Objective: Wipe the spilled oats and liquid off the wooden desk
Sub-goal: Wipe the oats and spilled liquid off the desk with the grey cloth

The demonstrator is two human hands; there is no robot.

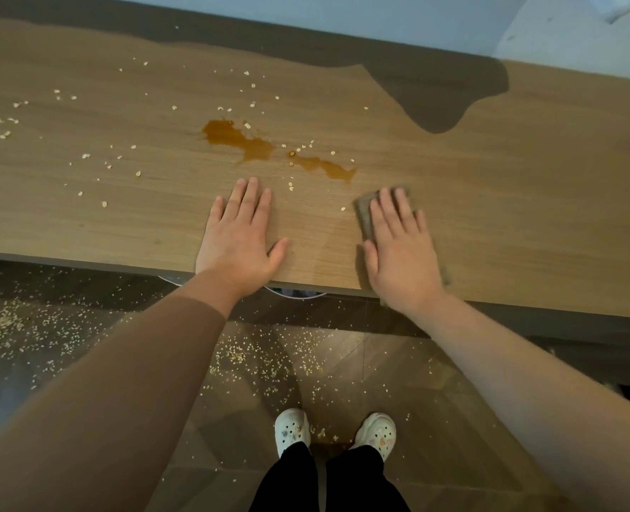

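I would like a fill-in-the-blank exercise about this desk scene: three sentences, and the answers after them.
1. The right hand presses a cloth flat, while the left hand holds ____.
2. The liquid on the desk is ____ in colour.
3. Oats lie on the desk and around the ____ shoes on the floor.

Missing words: nothing; brown; white.

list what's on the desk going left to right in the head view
scattered oats → left hand, flat on the desk → right hand, flat on a cloth. the brown liquid lies farther back, overlapping the left hand's span, so it is left out.
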